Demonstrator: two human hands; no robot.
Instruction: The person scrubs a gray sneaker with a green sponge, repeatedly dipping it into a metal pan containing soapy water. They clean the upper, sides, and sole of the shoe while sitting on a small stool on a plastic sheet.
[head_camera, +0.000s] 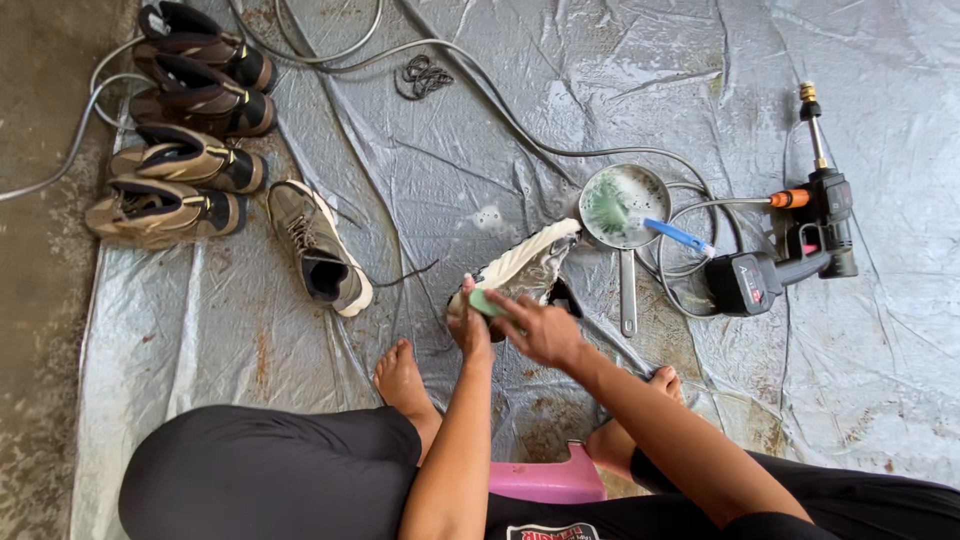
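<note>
I see left hand (468, 325) gripping wet sneaker (525, 265) at heel, mid-tarp (420, 170); right hand (540, 328) clamped on green sponge (487, 302). Shoe likely light, flexible, soapy-slick; heel safest hold.

Left hand (470, 325) covers the heel end of the pale shoe (525, 265); grip there not visible. Right hand (540, 330) closes over a green object (487, 301), only a sliver showing, kind not readable. Shoe's far side and sole hidden. Pink stool (545, 480) mostly under the arms and legs. Topmost dark boot (200, 35) cut by the upper edge. Grey hose (60, 160) runs off the left edge, end unseen. Blue-handled brush (680, 236): bristles lost in foam inside the pan (625, 205). Black tangle (422, 75) too small to identify. Person's torso cut off at bottom.
</note>
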